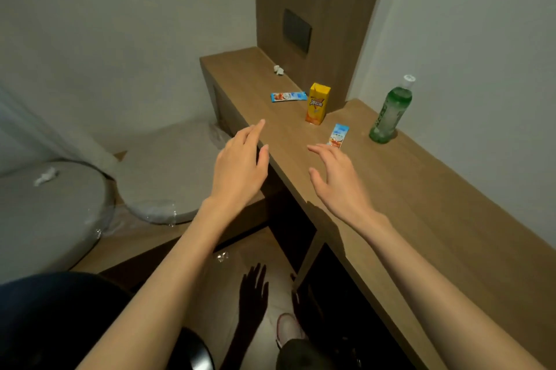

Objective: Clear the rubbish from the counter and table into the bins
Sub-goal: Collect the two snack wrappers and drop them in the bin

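Observation:
On the wooden counter [421, 195] stand a yellow juice carton [317, 103] and a green plastic bottle [391, 112]. A blue snack wrapper [288, 96] lies left of the carton, a second blue wrapper [339, 134] lies in front of it, and a crumpled white tissue [279, 69] sits at the far end. Another crumpled tissue [45, 177] lies on the round grey table [60, 219] at the left. My left hand [240, 165] hovers open over the counter's front edge. My right hand [337, 177] hovers open just short of the second wrapper. Both hold nothing.
A plastic-wrapped white round seat [168, 171] stands between the table and the counter. A dark round bin [192, 354] shows at the bottom edge beside my leg. A bit of clear plastic [222, 256] lies on the floor. A wall runs behind the counter.

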The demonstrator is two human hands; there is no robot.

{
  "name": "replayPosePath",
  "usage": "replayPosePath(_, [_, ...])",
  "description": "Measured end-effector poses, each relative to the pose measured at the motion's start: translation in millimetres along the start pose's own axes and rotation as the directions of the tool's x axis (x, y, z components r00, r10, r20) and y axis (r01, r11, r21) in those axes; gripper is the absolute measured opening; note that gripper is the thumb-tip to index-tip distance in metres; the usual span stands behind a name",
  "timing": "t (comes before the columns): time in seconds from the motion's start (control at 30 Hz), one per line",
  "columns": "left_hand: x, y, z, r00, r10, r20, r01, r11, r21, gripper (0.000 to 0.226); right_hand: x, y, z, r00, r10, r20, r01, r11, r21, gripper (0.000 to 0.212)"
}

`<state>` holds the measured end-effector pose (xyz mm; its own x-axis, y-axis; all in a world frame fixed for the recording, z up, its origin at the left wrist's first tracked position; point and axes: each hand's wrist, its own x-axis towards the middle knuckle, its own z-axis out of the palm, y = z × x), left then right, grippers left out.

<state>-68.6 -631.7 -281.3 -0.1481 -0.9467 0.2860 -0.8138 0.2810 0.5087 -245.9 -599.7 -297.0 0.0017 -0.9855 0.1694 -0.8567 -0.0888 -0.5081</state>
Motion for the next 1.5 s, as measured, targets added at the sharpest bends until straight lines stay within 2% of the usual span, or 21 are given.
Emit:
replayPosePath(0.17, [74.7, -19.1, 8.3, 1.000, -0.007, -0.005, 0.007, 1.000, -0.026, 0.049, 87.6, 11.1, 3.9, 0.999, -0.026, 0.040, 0.025, 0.999, 0.021, 0.046])
replayPosePath(0.43, [192.7, -76.0, 17.1, 0.999, -0.048, -0.002, 0.048, 0.998, 0.041, 0.050, 228.5, 14.0, 36.6, 0.994, -0.045, 0.096, 0.044, 0.999, 0.014, 0.048])
replayPosePath(0.67, [323.5, -148.7, 56.5, 0.984, 0.018, 0.179, -0.029, 0.998, 0.057, 0.052, 348.8, 26.9, 95.6, 0.977, 0.160, 0.143, -0.159, 0.987, -0.018, 0.051])
replayPosePath(0.83, [409.1, -176.5, 92.1, 0.951, 0.072, 0.299, -0.074, 0.997, -0.005, 0.054, 414.8, 43.3, 127.7, 0.919, 0.352, 0.176, -0.344, 0.936, -0.075, 0.053])
replayPosePath(0.97, [469.6, -191.0, 135.2, 0.907, 0.084, 0.413, -0.073, 0.996, -0.043, 0.056, 450.9, 63.1, 145.6, 0.872, 0.437, 0.219, -0.417, 0.899, -0.132, 0.068])
replayPosePath(1.03, [495.5, -195.3, 160.7, 0.890, 0.085, 0.448, -0.064, 0.996, -0.062, 0.056, 465.0, 73.3, 155.9, 0.861, 0.448, 0.240, -0.420, 0.893, -0.162, 0.071])
replayPosePath(1.17, [541.3, -203.9, 208.8, 0.854, 0.059, 0.516, 0.006, 0.992, -0.122, 0.058, 486.5, 94.1, 171.6, 0.850, 0.466, 0.246, -0.409, 0.878, -0.249, 0.061])
replayPosePath(1.33, [578.5, -221.0, 258.0, 0.852, 0.096, 0.515, 0.012, 0.979, -0.202, 0.061, 502.3, 116.4, 185.7, 0.827, 0.486, 0.284, -0.359, 0.844, -0.399, 0.058])
replayPosePath(1.5, [596.6, -215.6, 299.3, 0.855, 0.095, 0.511, 0.001, 0.983, -0.185, 0.068, 515.2, 129.0, 195.5, 0.867, 0.431, 0.250, -0.322, 0.867, -0.380, 0.059])
